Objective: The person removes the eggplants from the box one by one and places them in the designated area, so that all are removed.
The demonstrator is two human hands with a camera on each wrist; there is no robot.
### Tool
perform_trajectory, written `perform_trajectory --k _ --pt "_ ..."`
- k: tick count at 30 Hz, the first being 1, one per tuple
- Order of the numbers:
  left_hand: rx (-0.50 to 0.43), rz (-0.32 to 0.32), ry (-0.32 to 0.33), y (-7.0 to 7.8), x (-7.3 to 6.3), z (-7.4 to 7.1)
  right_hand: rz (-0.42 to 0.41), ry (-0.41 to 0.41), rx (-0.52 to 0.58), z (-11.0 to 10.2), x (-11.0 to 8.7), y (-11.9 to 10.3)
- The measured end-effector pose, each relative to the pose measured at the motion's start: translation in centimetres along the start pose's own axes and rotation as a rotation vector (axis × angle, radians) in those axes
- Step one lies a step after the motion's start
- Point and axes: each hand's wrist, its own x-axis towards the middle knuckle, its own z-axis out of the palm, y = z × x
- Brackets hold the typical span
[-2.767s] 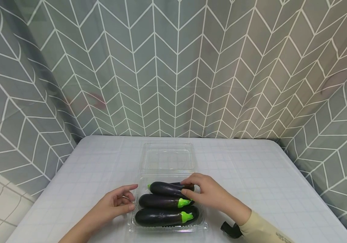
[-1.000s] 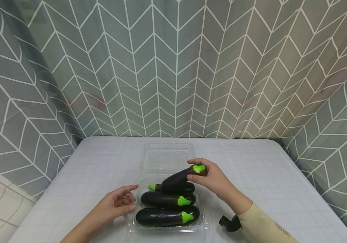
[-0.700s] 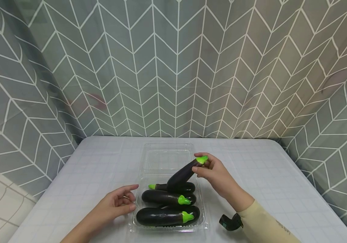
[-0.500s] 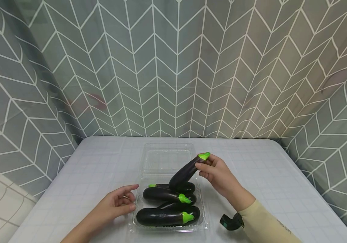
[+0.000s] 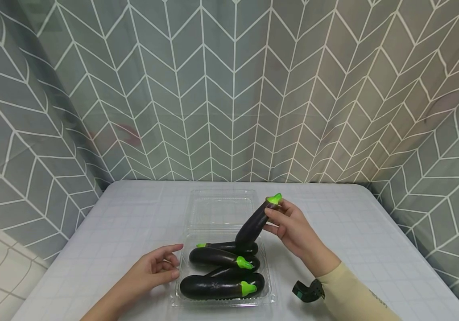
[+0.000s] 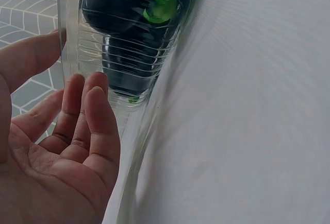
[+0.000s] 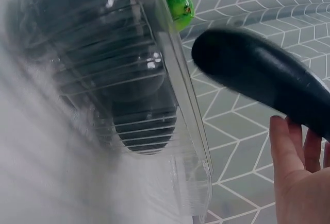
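Note:
My right hand (image 5: 295, 229) grips a dark purple eggplant (image 5: 251, 223) near its green cap; the eggplant slants, its blunt end low over the container. In the right wrist view that eggplant (image 7: 263, 74) hangs clear of the container wall, and the fingers (image 7: 284, 149) hold it from below. A clear plastic clamshell container (image 5: 267, 285) stands with its lid folded back, and several eggplants (image 5: 211, 286) lie piled inside. At the container's left side, my left hand (image 5: 155, 267) rests with loosely bent fingers. In the left wrist view its fingertips (image 6: 96, 98) are beside the ribbed wall.
The transparent lid (image 5: 222, 207) lies flat behind the container on the white table (image 5: 353, 232). A black curved object (image 5: 308, 291) is at the right forearm, by the beige sleeve (image 5: 353, 292). Patterned grey curtain (image 5: 221, 89) surrounds the back and sides.
My right hand has picked the eggplant from the pile and raised it up and to the right, tilting it steeper. One eggplant in the container has shifted slightly. My left hand has stayed put.

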Motion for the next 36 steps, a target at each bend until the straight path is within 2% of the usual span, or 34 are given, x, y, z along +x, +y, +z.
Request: perform_trajectory --k 4,12,16,24,36 --pt "0.003 -0.024 0.007 0.0 0.0 0.0 0.0 0.011 0.004 -0.2 0.0 -0.2" --pt "0.002 0.015 -0.004 -0.1 0.0 0.0 0.031 0.078 -0.042 -0.8 -0.1 -0.4" --pt "0.012 -0.011 0.006 -0.1 0.0 0.0 0.036 0.108 -0.081 -1.2 -0.1 -0.4" --pt "-0.011 0.072 -0.007 -0.1 0.0 0.0 0.045 0.149 -0.152 -2.4 -0.2 -0.7" --pt "-0.017 0.044 -0.003 0.1 0.0 0.1 0.08 0.218 -0.246 -4.9 -0.3 -0.5"
